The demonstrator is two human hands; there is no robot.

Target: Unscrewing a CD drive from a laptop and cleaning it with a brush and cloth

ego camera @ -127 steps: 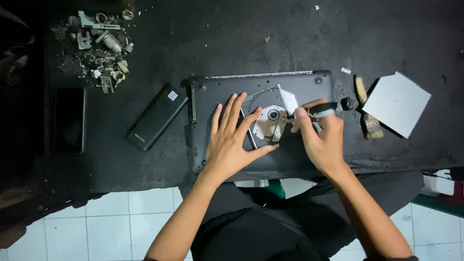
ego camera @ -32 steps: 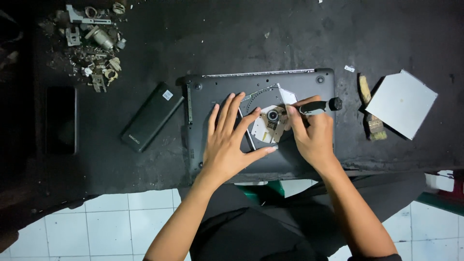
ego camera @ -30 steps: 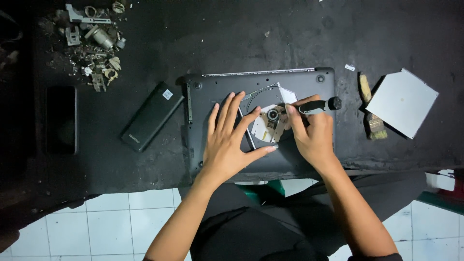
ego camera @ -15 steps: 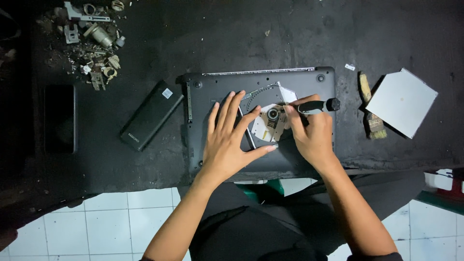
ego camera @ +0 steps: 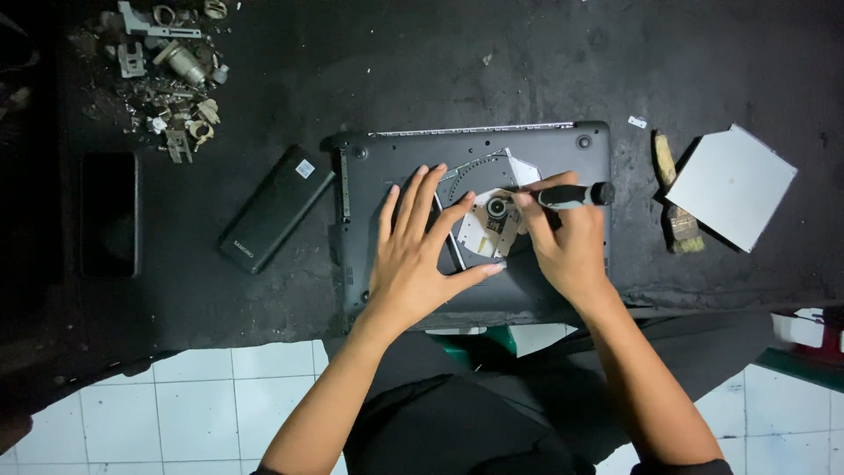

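Note:
A dark grey laptop (ego camera: 563, 149) lies bottom-up on the black workbench, with a silver optical drive unit (ego camera: 489, 227) resting on its middle. My left hand (ego camera: 420, 246) lies flat with fingers spread, pressing on the left part of the drive and the laptop's shell. My right hand (ego camera: 563, 242) grips a black-handled screwdriver (ego camera: 571, 195), its tip pointing left at the drive's hub.
A black battery pack (ego camera: 274, 208) lies left of the laptop, a dark phone (ego camera: 110, 214) further left. A heap of metal scrap parts (ego camera: 171, 66) sits at the far left. A grey square cover plate (ego camera: 734, 186) and a small brush (ego camera: 675, 198) lie right. White tiled floor shows below the bench edge.
Both hands hold nearly the same pose on the drive. Since the oldest frame the screwdriver handle has tipped more to the right. The view shifts slightly.

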